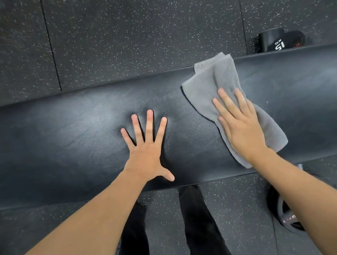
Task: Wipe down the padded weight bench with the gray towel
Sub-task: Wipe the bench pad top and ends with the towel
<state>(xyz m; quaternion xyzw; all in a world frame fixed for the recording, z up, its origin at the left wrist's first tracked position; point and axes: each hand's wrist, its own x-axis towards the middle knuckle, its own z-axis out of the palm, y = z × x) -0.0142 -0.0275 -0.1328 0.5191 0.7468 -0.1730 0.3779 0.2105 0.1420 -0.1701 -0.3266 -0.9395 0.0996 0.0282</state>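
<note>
A long black padded weight bench (69,138) runs across the view from lower left to upper right. A gray towel (211,84), loosely folded, lies on the pad right of centre, reaching its far edge. My right hand (240,122) presses flat on the towel's near half, fingers spread and pointing up-left. My left hand (148,148) rests palm down on the bare pad to the left of the towel, fingers splayed, holding nothing.
Speckled black rubber floor tiles (132,21) surround the bench. A black dumbbell marked 15 kg (278,43) lies on the floor beyond the bench at upper right. Another dumbbell (286,216) sits on the floor at lower right, partly behind my right forearm. My dark-trousered legs (201,223) stand below the bench.
</note>
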